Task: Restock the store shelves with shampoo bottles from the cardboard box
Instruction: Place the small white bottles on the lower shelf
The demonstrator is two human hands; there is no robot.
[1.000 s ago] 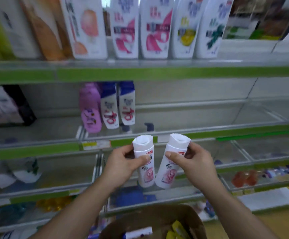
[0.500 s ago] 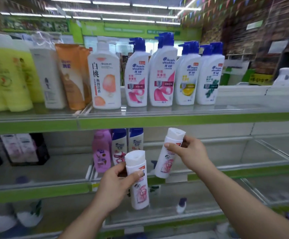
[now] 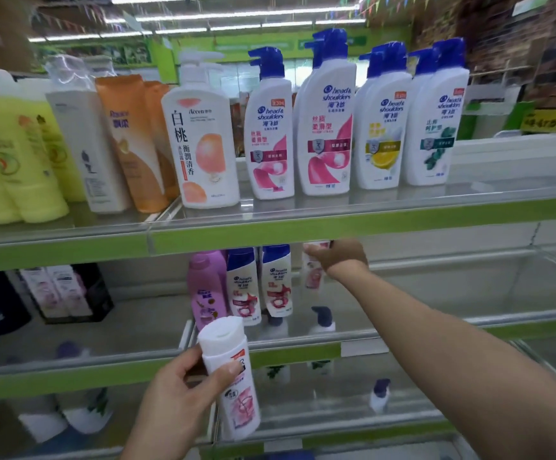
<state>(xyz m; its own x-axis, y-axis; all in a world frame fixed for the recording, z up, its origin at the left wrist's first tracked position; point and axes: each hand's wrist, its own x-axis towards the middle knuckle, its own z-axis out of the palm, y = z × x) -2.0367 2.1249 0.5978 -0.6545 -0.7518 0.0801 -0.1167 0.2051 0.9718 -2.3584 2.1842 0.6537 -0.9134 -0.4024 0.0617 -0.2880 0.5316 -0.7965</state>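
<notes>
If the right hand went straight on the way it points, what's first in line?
Likely the rightmost small Head & Shoulders bottle, just left of the pink-label bottle the right hand grips. Depth is unclear; it could pass behind it to the shelf's back panel.

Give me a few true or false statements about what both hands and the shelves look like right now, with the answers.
1. The left hand grips a white-capped bottle. True.
2. The right hand reaches onto the top shelf. False: it holds a second bottle in the middle shelf, one level below.
3. The blue-pump bottles stand upright on the top shelf. True.
4. The purple bottle stands to the right of the two small blue-capped bottles. False: it stands to their left.
</notes>
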